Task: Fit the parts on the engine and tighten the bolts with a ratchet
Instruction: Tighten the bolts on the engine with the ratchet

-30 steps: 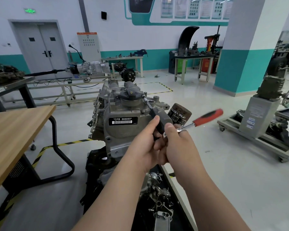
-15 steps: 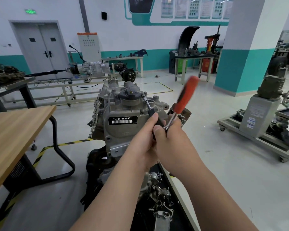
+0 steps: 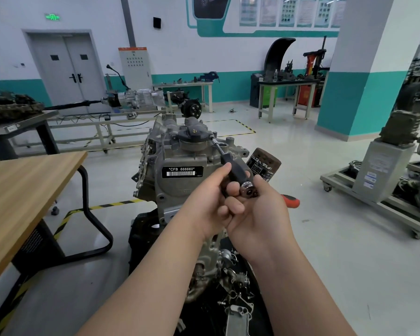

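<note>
Both hands are up in front of the engine (image 3: pixel 175 190), touching each other. The left hand (image 3: pixel 209 204) has its fingers curled round the black grip of the extension (image 3: pixel 234 169). The right hand (image 3: pixel 262 219) is wrapped round the ratchet (image 3: pixel 249 191) just behind its chrome head, and the red grip (image 3: pixel 290 201) pokes out to the right past the palm.

Here's the line that matters. The extension runs up, away and slightly left from the hands, and its thin shaft ends on a bolt (image 3: pixel 212 136) on top of the engine, just right of the filler cap (image 3: pixel 192 134). So the bolt lies ahead of and above the hands, at the far tip of that long axis. The left hand is the nearer one to it.

The ratchet handle lies crosswise to the shaft, pointing right, with the oil filter (image 3: pixel 264 163) close behind the hands on that side.

By my read this is mid-tightening. The coming stroke should swing the handle around the extension's axis while the left hand holds the shaft straight on the bolt. If the shaft leans, the tip could slip off.
</note>
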Available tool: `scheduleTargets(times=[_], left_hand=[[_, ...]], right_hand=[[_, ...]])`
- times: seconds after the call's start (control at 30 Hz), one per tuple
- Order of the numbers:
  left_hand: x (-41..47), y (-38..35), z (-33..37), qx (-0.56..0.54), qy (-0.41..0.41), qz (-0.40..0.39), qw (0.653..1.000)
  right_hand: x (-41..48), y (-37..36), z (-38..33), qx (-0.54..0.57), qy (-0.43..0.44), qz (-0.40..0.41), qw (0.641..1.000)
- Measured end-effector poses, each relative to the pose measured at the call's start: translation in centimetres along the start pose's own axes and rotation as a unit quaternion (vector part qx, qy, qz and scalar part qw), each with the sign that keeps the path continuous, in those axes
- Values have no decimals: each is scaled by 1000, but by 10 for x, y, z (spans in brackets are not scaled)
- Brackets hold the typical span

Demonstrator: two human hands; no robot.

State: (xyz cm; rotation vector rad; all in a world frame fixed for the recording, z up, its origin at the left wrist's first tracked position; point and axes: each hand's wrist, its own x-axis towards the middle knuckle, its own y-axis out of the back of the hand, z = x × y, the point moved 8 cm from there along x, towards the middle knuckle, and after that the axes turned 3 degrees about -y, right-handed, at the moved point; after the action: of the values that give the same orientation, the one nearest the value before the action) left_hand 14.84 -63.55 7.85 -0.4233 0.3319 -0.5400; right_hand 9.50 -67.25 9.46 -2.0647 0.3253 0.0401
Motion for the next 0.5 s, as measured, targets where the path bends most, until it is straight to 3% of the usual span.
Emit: scheduleTargets(times=[0.3, 0.43, 0.5], left_hand=[[-4, -2, -4, 24, 8, 14, 1000], [-3, 0, -8, 55, 15, 19, 998], [-5, 0, -10, 63, 26, 31, 997]], right_hand=[[0, 6, 1, -52, -15, 15, 998], [0, 13, -7, -190, 23, 39, 981], [3, 17, -15, -318, 54, 70, 944]])
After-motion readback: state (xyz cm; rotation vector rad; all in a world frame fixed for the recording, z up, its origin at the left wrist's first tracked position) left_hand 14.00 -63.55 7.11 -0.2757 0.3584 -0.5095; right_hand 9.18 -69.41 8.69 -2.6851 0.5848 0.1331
